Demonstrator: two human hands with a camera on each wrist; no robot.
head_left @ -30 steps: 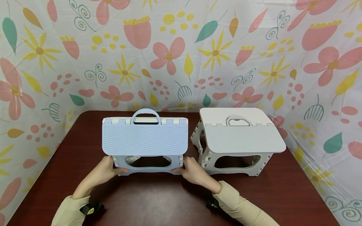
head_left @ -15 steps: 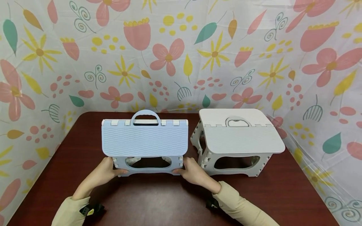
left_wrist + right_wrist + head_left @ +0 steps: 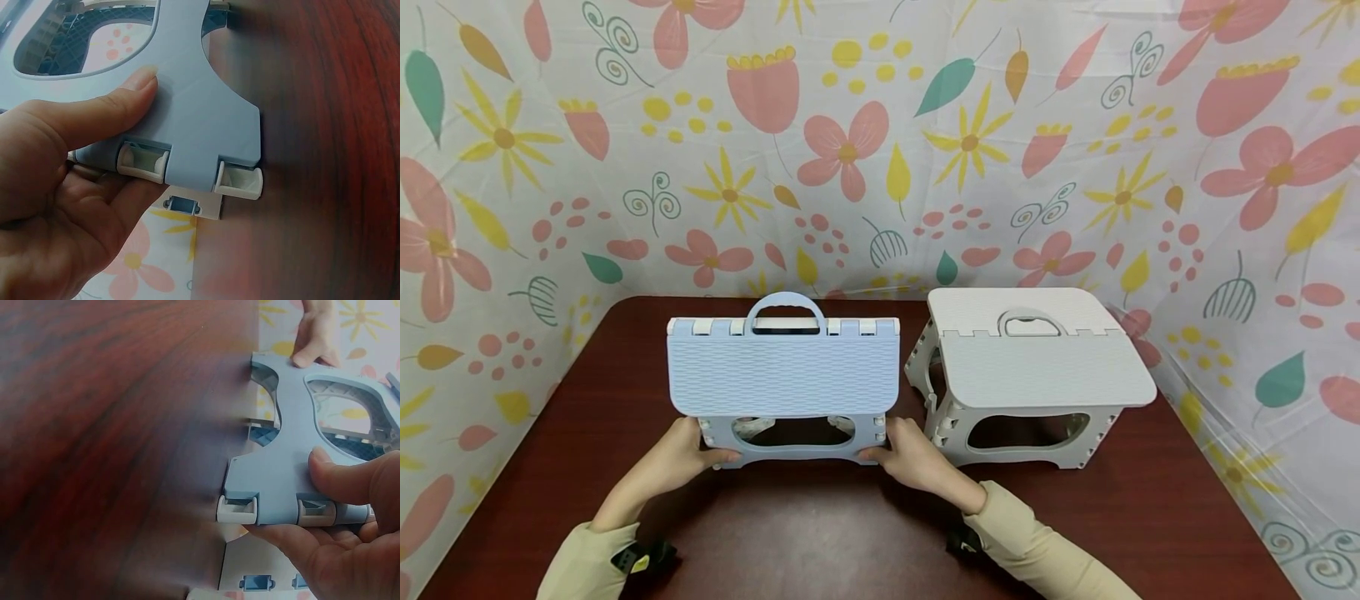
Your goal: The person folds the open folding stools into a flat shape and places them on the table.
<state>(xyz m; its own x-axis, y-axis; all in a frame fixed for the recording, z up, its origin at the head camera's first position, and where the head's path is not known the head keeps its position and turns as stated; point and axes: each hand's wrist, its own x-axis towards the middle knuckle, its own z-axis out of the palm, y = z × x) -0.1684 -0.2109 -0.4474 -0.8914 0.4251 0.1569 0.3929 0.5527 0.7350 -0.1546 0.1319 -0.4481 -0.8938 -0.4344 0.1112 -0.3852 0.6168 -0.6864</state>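
A light-blue plastic folding step stool (image 3: 782, 375) stands left of the table's middle, its woven-pattern top sloping toward me and its carry handle (image 3: 786, 302) raised at the back edge. My left hand (image 3: 673, 458) grips the lower left corner of its front leg panel; in the left wrist view the thumb (image 3: 106, 115) lies flat on the panel, with fingers behind the white-hinged edge. On the opposite lower corner, my right hand (image 3: 917, 458) holds the same panel, its thumb (image 3: 337, 478) on the face. The fingertips behind are hidden.
A white folding step stool (image 3: 1045, 367) stands unfolded close to the right hand, its top spread flat. Both are on a dark red-brown table (image 3: 820, 533). A floral-printed sheet (image 3: 865, 167) hangs behind the table and along its sides.
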